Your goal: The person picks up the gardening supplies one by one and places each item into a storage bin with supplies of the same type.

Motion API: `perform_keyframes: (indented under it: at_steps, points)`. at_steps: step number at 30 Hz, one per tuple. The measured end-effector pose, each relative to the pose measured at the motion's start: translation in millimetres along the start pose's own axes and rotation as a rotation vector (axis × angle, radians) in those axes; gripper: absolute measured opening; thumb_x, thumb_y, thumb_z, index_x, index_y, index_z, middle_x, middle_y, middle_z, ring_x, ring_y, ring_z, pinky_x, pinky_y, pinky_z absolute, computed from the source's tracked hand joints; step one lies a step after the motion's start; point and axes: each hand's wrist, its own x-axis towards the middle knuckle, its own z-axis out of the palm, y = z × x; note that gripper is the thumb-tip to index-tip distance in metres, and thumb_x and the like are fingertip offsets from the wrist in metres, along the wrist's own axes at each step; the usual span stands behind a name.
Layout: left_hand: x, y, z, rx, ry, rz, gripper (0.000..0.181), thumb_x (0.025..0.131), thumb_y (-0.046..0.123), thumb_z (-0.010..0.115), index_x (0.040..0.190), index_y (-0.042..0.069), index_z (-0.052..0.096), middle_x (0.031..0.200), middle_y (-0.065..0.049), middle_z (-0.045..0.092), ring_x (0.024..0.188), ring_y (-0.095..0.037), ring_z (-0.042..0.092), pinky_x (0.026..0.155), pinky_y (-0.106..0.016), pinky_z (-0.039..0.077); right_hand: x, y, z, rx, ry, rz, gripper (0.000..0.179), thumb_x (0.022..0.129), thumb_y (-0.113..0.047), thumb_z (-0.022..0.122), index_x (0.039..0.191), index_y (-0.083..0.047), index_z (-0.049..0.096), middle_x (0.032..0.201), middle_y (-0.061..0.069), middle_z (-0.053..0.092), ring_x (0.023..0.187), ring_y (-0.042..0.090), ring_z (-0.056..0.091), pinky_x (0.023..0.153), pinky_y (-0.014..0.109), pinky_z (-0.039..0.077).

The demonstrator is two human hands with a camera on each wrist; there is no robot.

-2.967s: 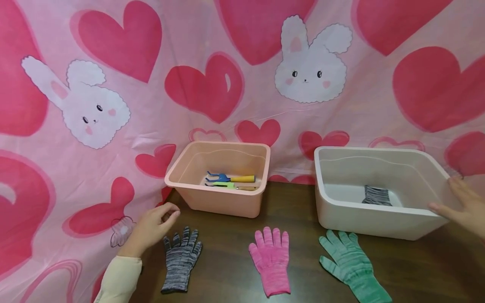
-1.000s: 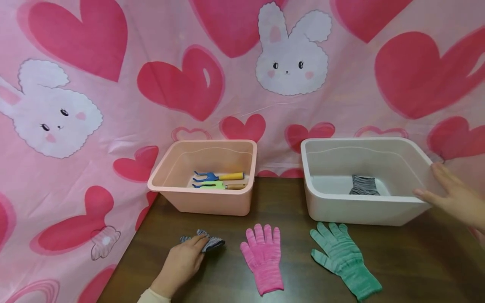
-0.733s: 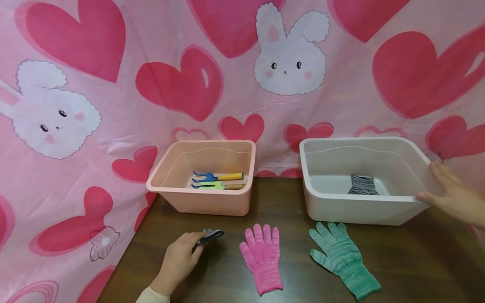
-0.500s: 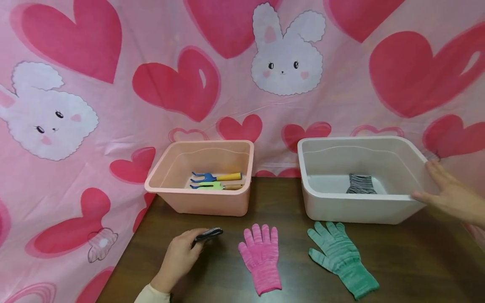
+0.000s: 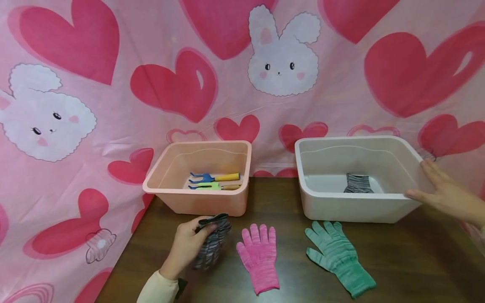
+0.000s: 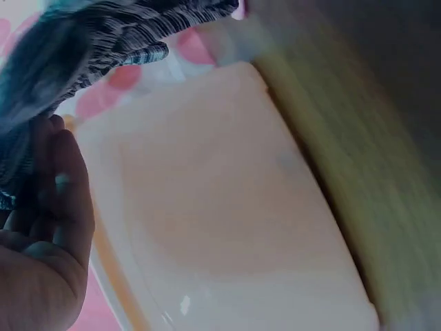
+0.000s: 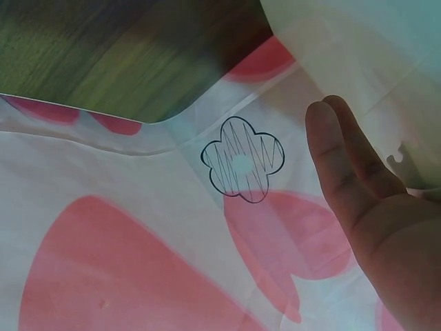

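Observation:
My left hand (image 5: 183,244) pinches a black-and-grey striped knit glove (image 5: 215,240) by its cuff. The glove's fingers dangle over the table, in front of the peach bin (image 5: 201,202). In the left wrist view the same glove (image 6: 131,41) spreads above the palm, partly blurred. At the far right, my right hand (image 5: 449,195) rests against the corner of the off-white bin (image 5: 352,208), thumb at the front rim. Its fingers (image 7: 327,148) lie straight along the outer wall in the right wrist view. Another grey striped knit piece (image 5: 358,183) lies inside that bin.
A pink glove (image 5: 260,259) and a green glove (image 5: 341,256) lie flat on the dark wooden table (image 5: 288,269). Inside the peach bin are a blue fork with a yellow handle (image 5: 216,177) and a green one with a wooden handle (image 5: 216,186). Patterned pink cloth (image 5: 151,42) hangs behind.
The striped glove lay flat at the left; my left hand has gripped it, lifted it and turned it so its fingers hang down. The right hand stays at the off-white bin. The view has shifted slightly.

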Motion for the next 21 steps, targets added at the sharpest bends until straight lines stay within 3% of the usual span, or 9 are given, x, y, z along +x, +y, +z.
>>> perform_keyframes:
  at_steps: [9, 14, 21]
  points:
    - [18.5, 22.2, 22.3, -0.158, -0.002, 0.052, 0.014, 0.088, 0.018, 0.080, 0.101, 0.012, 0.080, 0.092, 0.005, 0.076, 0.079, -0.014, 0.071, 0.074, -0.031, 0.059, 2.1, 1.4, -2.0, 0.044, -0.005, -0.027, 0.110, 0.095, -0.044, 0.065, 0.155, -0.004, -0.018, 0.158, 0.029, -0.025, 0.140, 0.061, -0.015, 0.101, 0.081, -0.007]
    - [30.3, 41.3, 34.8, -0.227, -0.066, 0.060, 0.021, 0.092, 0.022, 0.076, 0.110, 0.009, 0.078, 0.096, 0.000, 0.076, 0.082, -0.016, 0.073, 0.075, -0.031, 0.060, 2.1, 3.0, -0.7, 0.023, 0.003, -0.029, 0.110, 0.095, -0.045, 0.065, 0.155, -0.002, -0.017, 0.158, 0.031, -0.022, 0.140, 0.063, -0.011, 0.101, 0.081, -0.003]
    - [51.4, 66.4, 51.2, -0.294, -0.200, 0.093, 0.021, 0.097, 0.011, 0.070, 0.116, 0.006, 0.073, 0.106, -0.008, 0.073, 0.089, -0.023, 0.070, 0.081, -0.035, 0.059, 2.2, 1.7, -0.6, -0.014, 0.013, -0.036, 0.109, 0.095, -0.046, 0.063, 0.155, 0.001, -0.014, 0.158, 0.036, -0.016, 0.140, 0.063, -0.009, 0.098, 0.083, 0.002]
